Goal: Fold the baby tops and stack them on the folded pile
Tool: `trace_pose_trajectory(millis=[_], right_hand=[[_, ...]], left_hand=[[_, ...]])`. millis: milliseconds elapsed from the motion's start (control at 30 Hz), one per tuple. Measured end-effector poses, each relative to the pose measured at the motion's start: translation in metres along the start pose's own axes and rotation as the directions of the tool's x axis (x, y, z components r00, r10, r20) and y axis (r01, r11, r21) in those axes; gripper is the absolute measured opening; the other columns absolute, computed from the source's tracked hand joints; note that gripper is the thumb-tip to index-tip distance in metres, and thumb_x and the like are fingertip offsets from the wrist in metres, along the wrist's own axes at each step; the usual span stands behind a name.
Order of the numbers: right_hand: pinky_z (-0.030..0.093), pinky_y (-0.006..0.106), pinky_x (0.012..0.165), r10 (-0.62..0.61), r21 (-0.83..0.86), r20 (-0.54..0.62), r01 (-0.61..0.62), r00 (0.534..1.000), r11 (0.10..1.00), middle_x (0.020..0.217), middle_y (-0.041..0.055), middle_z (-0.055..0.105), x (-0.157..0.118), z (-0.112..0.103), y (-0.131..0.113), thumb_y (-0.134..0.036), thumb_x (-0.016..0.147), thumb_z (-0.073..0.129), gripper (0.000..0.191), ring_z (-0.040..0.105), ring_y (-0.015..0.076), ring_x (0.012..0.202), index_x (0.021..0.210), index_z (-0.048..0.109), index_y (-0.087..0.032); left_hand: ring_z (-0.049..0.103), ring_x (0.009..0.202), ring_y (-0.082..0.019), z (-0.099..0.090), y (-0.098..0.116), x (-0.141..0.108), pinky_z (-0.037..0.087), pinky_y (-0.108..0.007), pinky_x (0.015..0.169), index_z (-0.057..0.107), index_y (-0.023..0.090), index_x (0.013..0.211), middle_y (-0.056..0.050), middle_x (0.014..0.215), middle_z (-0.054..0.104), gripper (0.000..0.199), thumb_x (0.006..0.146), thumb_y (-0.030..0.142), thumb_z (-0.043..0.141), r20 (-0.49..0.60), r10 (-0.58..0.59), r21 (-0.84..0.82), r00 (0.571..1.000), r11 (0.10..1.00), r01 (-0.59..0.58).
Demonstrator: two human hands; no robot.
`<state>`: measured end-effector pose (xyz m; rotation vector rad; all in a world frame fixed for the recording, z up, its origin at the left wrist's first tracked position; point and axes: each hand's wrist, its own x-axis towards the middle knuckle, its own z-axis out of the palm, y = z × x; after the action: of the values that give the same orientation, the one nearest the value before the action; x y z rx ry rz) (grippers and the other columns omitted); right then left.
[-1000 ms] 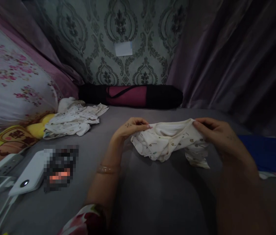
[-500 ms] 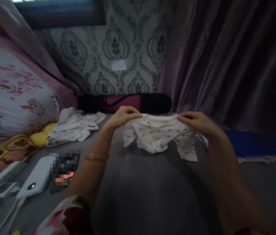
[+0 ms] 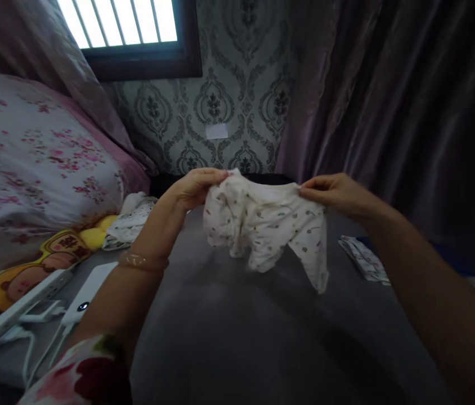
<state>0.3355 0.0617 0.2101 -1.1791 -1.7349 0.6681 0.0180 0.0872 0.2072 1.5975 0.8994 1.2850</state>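
A small white printed garment [image 3: 273, 225] hangs in the air above the grey sheet [image 3: 229, 337]. My left hand [image 3: 199, 185] pinches it at the upper left, near the neckline. At the other end of the neckline, my right hand [image 3: 330, 194] pinches the fabric between thumb and fingers. One sleeve dangles below my right hand, while the cloth under my left hand is bunched. A folded printed cloth [image 3: 363, 259] lies on the sheet beyond my right forearm.
White printed clothes [image 3: 130, 225] lie at the left beside a yellow cushion [image 3: 94, 233]. Nearer are a power strip [image 3: 18, 315] with cables and a white power bank [image 3: 89, 292]. A blue item [image 3: 456, 260] is at the right, and a dark roll lies along the wall.
The garment has been lifted and its left part has gathered, with the right sleeve now hanging lower. My view has tilted up, showing more window, and my left forearm now covers the pixelated item's place.
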Motion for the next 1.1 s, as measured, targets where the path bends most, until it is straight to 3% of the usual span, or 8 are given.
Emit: trace_pose_trajectory(millis=[100, 233, 367, 567, 700, 800, 900, 1100], right_hand=[[0.049, 0.028, 0.054, 0.001, -0.020, -0.087, -0.003, 0.996, 1.000, 0.068, 0.0018, 0.069, 0.006, -0.004, 0.000, -0.055, 0.066, 0.073, 0.033, 0.062, 0.0162, 0.063, 0.076, 0.072, -0.023], [0.049, 0.027, 0.056, -0.026, -0.044, -0.029, 0.024, 0.999, 0.999, 0.069, 0.0009, 0.069, 0.014, -0.009, 0.008, -0.052, 0.061, 0.078, 0.033, 0.062, 0.0162, 0.065, 0.075, 0.072, -0.022], [0.050, 0.028, 0.059, -0.029, 0.008, -0.060, 0.029, 0.998, 1.000, 0.071, 0.0008, 0.069, 0.020, -0.009, 0.012, -0.050, 0.062, 0.078, 0.032, 0.061, 0.0152, 0.066, 0.077, 0.074, -0.022], [0.051, 0.029, 0.064, -0.075, -0.041, -0.042, 0.073, 0.996, 0.996, 0.076, 0.0016, 0.070, 0.034, -0.006, 0.016, -0.049, 0.061, 0.078, 0.028, 0.063, 0.0188, 0.077, 0.071, 0.073, -0.023], [0.053, 0.030, 0.068, -0.113, 0.014, -0.071, 0.115, 0.991, 0.993, 0.087, 0.0028, 0.071, 0.038, -0.004, 0.019, -0.047, 0.063, 0.077, 0.027, 0.064, 0.0188, 0.083, 0.072, 0.073, -0.022], [0.053, 0.030, 0.067, -0.062, -0.003, -0.042, 0.062, 0.997, 0.998, 0.085, 0.0025, 0.072, 0.037, -0.004, 0.023, -0.044, 0.061, 0.079, 0.024, 0.065, 0.0190, 0.082, 0.070, 0.073, -0.022], [0.054, 0.029, 0.065, -0.026, 0.023, -0.016, 0.026, 1.000, 0.999, 0.085, 0.0023, 0.072, 0.034, -0.006, 0.029, -0.044, 0.062, 0.079, 0.023, 0.065, 0.0187, 0.080, 0.074, 0.074, -0.024], [0.055, 0.033, 0.071, -0.007, 0.125, -0.026, 0.010, 1.000, 0.992, 0.083, 0.0023, 0.073, 0.034, -0.009, 0.037, -0.049, 0.063, 0.077, 0.033, 0.066, 0.0192, 0.081, 0.081, 0.074, -0.023]], left_hand=[[0.060, 0.060, -0.015, -0.012, 0.007, 0.001, 0.049, -0.027, 0.058, 0.069, 0.012, 0.071, -0.005, 0.066, 0.066, 0.041, 0.053, 0.045, 0.084, 0.114, -0.082, 0.037, 0.990, 0.996, 0.078], [0.056, 0.056, -0.013, -0.011, 0.012, 0.007, 0.043, -0.021, 0.050, 0.068, 0.013, 0.065, -0.001, 0.056, 0.060, 0.034, 0.061, 0.044, 0.080, 0.036, -0.004, 0.282, 0.999, 0.959, -0.007], [0.056, 0.059, -0.011, -0.002, 0.012, 0.013, 0.042, -0.020, 0.053, 0.069, 0.013, 0.070, -0.001, 0.060, 0.062, 0.033, 0.063, 0.044, 0.078, -0.021, 0.150, 0.295, 0.988, 0.946, -0.137], [0.055, 0.056, -0.011, -0.007, 0.000, 0.024, 0.042, -0.021, 0.053, 0.068, 0.013, 0.064, -0.001, 0.057, 0.062, 0.032, 0.058, 0.041, 0.081, -0.065, 0.163, 0.304, 0.984, 0.943, -0.136], [0.055, 0.058, -0.012, -0.007, -0.004, 0.029, 0.039, -0.019, 0.051, 0.070, 0.013, 0.063, -0.001, 0.053, 0.059, 0.028, 0.062, 0.039, 0.079, 0.026, 0.161, 0.435, 0.987, 0.887, -0.156], [0.054, 0.057, -0.011, -0.006, -0.004, 0.026, 0.040, -0.019, 0.051, 0.072, 0.014, 0.070, -0.001, 0.057, 0.062, 0.030, 0.067, 0.043, 0.074, 0.035, 0.162, 0.395, 0.986, 0.904, -0.162], [0.053, 0.053, -0.010, -0.010, -0.005, 0.024, 0.041, -0.020, 0.049, 0.072, 0.014, 0.068, -0.001, 0.058, 0.063, 0.030, 0.060, 0.041, 0.080, 0.152, 0.007, 0.403, 0.988, 0.913, -0.069], [0.056, 0.055, -0.011, -0.013, -0.003, 0.025, 0.044, -0.020, 0.050, 0.071, 0.014, 0.068, -0.002, 0.060, 0.065, 0.033, 0.052, 0.040, 0.085, 0.078, 0.048, 0.290, 0.996, 0.954, -0.069]])
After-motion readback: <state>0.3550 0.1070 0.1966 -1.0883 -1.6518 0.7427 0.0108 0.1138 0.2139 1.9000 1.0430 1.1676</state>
